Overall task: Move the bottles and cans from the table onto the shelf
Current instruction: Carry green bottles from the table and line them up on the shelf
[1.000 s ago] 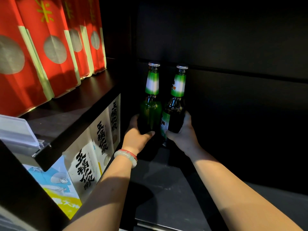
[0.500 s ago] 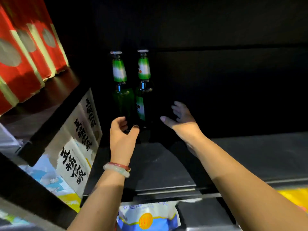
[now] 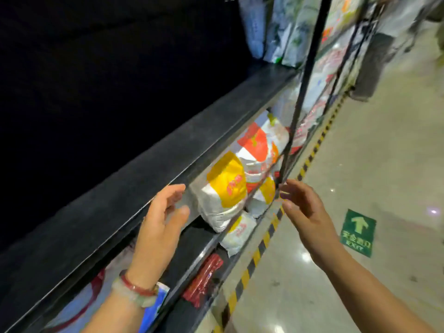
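Hands, two: left hand (image 3: pixel 161 224) and right hand (image 3: pixel 305 212) (both empty) beside shelf (image 3: pixel 168 150).

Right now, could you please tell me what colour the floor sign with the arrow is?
Green, with a lighter arrow, on the floor sign in the head view.

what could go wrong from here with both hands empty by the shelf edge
The left hand is close to the shelf edge, so it may knock against it while the view is blurred. The yellow and white bag bulges past its shelf front and might get brushed off. The glossy floor could be slippery.
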